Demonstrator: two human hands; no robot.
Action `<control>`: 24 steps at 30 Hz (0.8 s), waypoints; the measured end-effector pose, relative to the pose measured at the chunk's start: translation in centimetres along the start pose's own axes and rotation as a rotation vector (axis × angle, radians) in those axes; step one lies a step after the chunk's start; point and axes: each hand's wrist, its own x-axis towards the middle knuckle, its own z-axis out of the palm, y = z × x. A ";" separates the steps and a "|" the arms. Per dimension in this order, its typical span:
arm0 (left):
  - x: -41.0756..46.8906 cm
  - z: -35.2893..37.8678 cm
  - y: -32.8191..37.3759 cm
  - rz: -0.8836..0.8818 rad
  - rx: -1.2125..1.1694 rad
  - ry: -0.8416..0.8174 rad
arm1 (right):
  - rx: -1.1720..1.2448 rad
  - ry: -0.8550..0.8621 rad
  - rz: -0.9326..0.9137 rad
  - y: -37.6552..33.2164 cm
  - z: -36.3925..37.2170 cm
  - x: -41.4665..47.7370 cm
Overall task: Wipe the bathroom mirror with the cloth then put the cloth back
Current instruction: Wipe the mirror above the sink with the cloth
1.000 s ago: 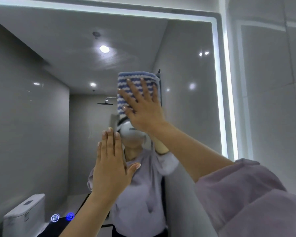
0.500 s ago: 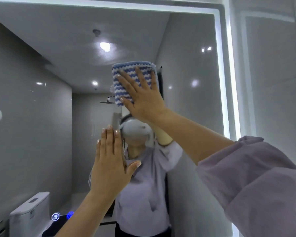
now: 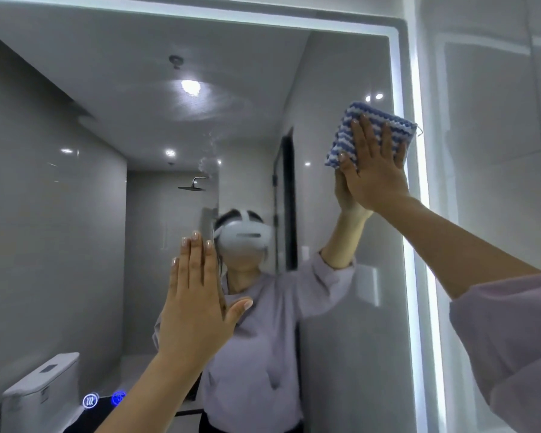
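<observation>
Blue-and-white striped cloth sits at the mirror's upper right, under my right hand.

I see the folded cloth pressed flat on the mirror glass, close to the top right corner and just beside the lit strip that runs down the right edge; one corner of the cloth overlaps that strip. My right hand lies on the cloth with fingers straight and slightly spread, palm to the glass, pinching nothing. My left hand is raised lower down, left of centre, flat with fingers together and thumb out; it holds nothing, and I cannot tell whether it touches the glass. The reflection shows a person in a lilac top and white headset, a toilet at lower left, and two glowing round icons near the bottom edge.
</observation>
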 end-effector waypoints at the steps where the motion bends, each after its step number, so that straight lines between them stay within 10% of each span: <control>1: 0.0 0.0 0.0 -0.003 -0.009 0.000 | 0.001 0.002 0.032 -0.3 0.2 0.0; 6: 0.0 -0.2 0.1 -0.012 -0.015 0.002 | 0.052 0.013 0.161 -3.7 1.0 -0.8; 15: 0.1 -0.2 0.2 -0.025 -0.028 -0.003 | 0.072 -0.004 -0.323 -17.6 0.8 -2.8; 24: 0.2 -0.3 0.2 -0.033 -0.053 0.011 | 0.005 -0.046 -0.427 -22.7 0.7 -2.8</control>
